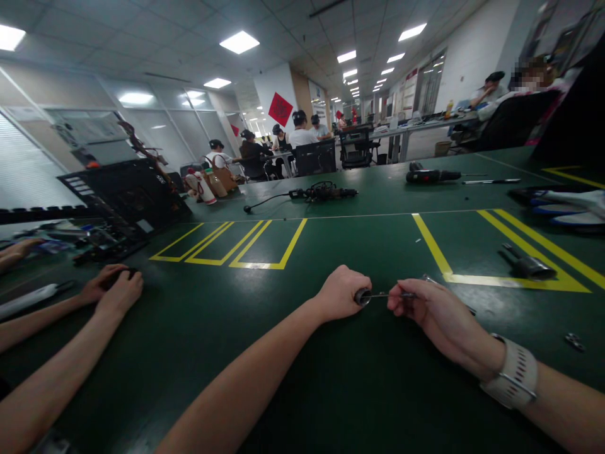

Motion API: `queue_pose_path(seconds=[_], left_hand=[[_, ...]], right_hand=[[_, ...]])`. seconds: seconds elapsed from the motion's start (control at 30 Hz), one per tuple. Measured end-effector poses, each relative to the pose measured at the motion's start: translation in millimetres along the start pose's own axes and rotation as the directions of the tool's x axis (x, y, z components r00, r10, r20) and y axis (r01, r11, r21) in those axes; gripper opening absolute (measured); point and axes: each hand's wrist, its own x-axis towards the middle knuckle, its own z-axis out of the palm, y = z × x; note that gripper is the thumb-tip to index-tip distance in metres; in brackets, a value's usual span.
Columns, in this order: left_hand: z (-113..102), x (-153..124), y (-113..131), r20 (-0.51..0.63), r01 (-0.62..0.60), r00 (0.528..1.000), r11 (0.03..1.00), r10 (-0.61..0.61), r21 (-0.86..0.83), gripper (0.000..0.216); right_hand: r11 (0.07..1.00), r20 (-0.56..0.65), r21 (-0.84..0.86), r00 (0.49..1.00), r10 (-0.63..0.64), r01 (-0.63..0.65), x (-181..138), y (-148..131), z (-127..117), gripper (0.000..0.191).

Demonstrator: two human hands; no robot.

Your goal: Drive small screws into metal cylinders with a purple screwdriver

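My left hand [341,291] is closed in a fist around a small dark round part [363,296] low over the green table [302,372]. My right hand [428,310], with a white watch strap [515,376] on its wrist, pinches a thin metal tool [392,294] whose tip meets that part. Both hands are close together at the table's middle, just in front of a yellow taped line.
Another person's two hands [113,287] rest on the table at left, near a black open device [120,205]. A metal cylinder [528,263] lies at right, a small screw [575,341] nearer. A cabled tool [321,191] and a power screwdriver [432,176] lie farther back. Seated people fill the background.
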Motion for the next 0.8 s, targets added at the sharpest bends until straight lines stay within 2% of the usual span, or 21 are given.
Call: queue_pose_path(seconds=[0.17,0.33,0.43,0.5,0.6,0.8], left_hand=[[-3.1,0.2,-0.9,0.030,0.088,0.996,0.995,-0.087,-0.040,0.004],[-2.3,-0.3,-4.0,-0.009,0.209,0.977,0.969,-0.212,-0.129,0.008],[-0.6,0.9,-7.4,-0.036,0.279,0.956,0.942,-0.290,-0.184,0.024],[-0.3,2.5,-8.6,-0.028,0.313,0.944,0.920,-0.328,-0.237,0.038],[-0.2,5.8,-8.0,0.013,0.309,0.949,0.918,-0.316,-0.248,0.050],[3.1,8.7,-6.9,0.023,0.157,0.988,0.965,-0.156,-0.211,0.057]], right_hand=[[0.999,-0.050,0.018,0.998,-0.033,0.034,1.7,1.4,-2.6,0.021],[0.984,-0.163,0.015,0.972,-0.171,0.176,3.2,2.1,-7.7,0.019],[0.970,-0.191,-0.074,0.951,-0.242,0.232,2.9,4.0,-6.8,0.015],[0.959,-0.179,-0.163,0.949,-0.259,0.231,3.1,7.4,-5.0,0.023],[0.925,-0.153,-0.309,0.948,-0.278,0.221,4.0,13.4,-1.7,0.025],[0.830,-0.068,-0.509,0.950,-0.303,0.228,4.8,17.8,7.4,0.020]])
